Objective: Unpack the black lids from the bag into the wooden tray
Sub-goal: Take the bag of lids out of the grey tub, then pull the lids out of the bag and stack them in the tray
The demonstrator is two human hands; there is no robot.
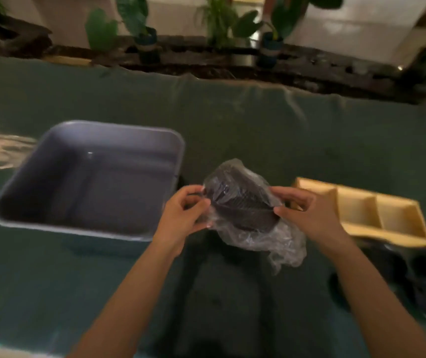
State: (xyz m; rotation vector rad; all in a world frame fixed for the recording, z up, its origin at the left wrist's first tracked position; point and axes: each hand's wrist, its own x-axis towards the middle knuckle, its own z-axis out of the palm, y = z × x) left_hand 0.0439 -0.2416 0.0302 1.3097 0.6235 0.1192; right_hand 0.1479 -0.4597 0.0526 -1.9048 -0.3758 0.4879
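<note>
frame blurred, dim light. both hands up over green cloth (232,120), holding a clear plastic bag (253,228) between them. left hand (183,215) pinches bag's left edge w/ thumb + fingers curled in; right hand (307,210) grips bag's right side, thumb tip pressed on the plastic, fingers bent behind it. black lids (242,202) sit as a ribbed dark stack inside the bag, tilted, directly btwn the two hands; count can't be told. loose end of bag hangs crumpled below right hand. grey tub (26,215) on the cloth to the left of left hand, near it, nothing seen inside. wooden tray (356,228) just right of right hand, partly behind it; shows separate compartments, those visible look bare. dark round objs (413,280) lie on cloth below the tray, beside right forearm, too blurred to id. potted plants (142,34) along a ledge well beyond the hands.
</note>
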